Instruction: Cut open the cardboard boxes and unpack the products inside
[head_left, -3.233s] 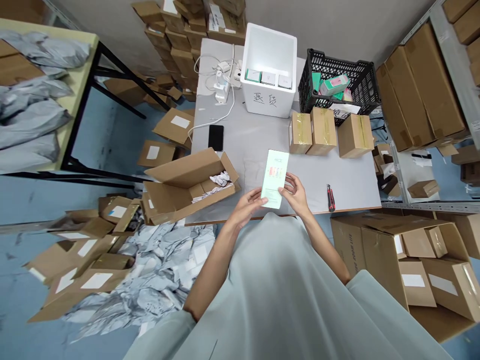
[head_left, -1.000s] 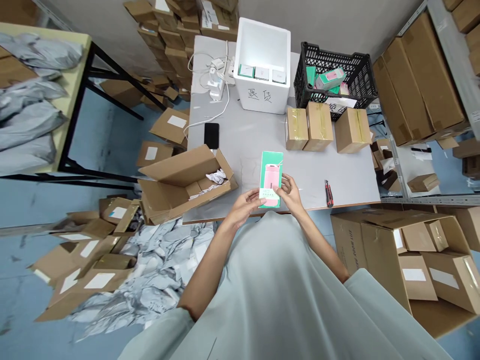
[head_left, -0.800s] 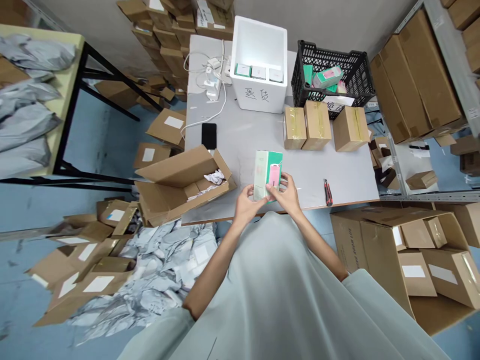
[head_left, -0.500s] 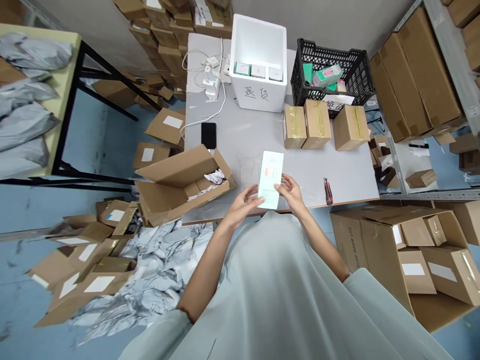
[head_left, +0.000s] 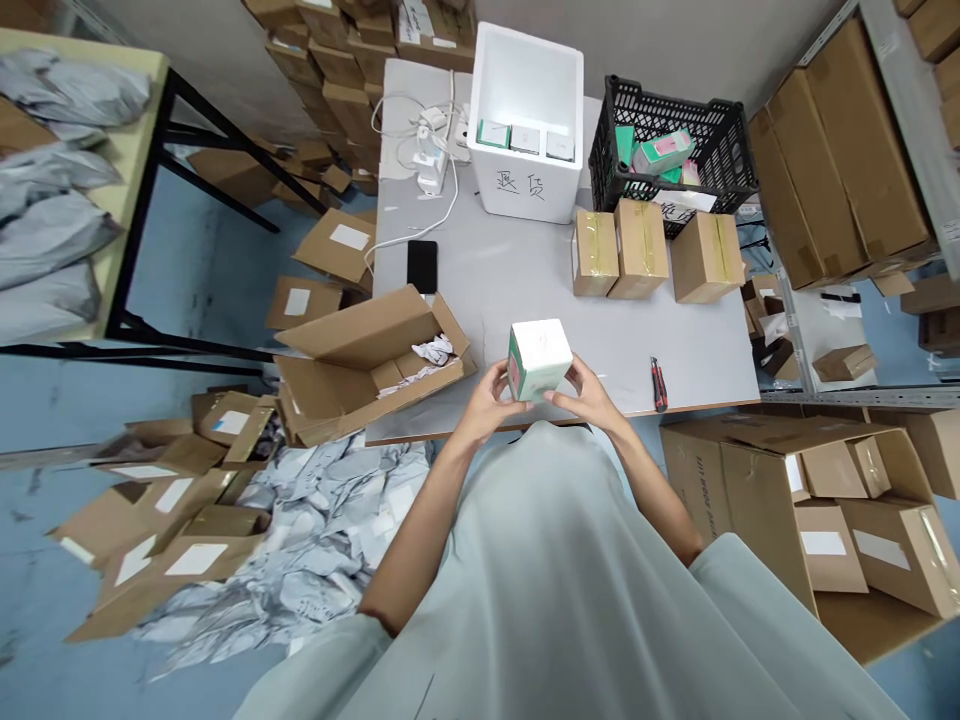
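Observation:
Between my two hands, just above the table's front edge, I hold a small white and green product box (head_left: 541, 350). Its white end faces up, and a green side with a pink patch shows at the left. The fingers of my left hand (head_left: 491, 402) are wrapped round its left side. My right hand (head_left: 589, 392) grips the opposite side, thumb at the near face. Left of my hands lies an open cardboard box (head_left: 367, 375) with crumpled paper inside. To the right, a red and black box cutter (head_left: 658, 385) rests on the table (head_left: 495, 270).
At the back stand a white foam box (head_left: 526, 195) and a black crate (head_left: 675, 150), both holding product boxes. Taped cartons (head_left: 637, 250) sit before the crate. A black phone (head_left: 422, 267) lies near a power strip (head_left: 430, 160). A large carton (head_left: 742, 500) stands at right.
The product box has been turned in my hands: its broad light-green face was toward me, and now its white end shows. Both hands stay on it. The view has shifted slightly.

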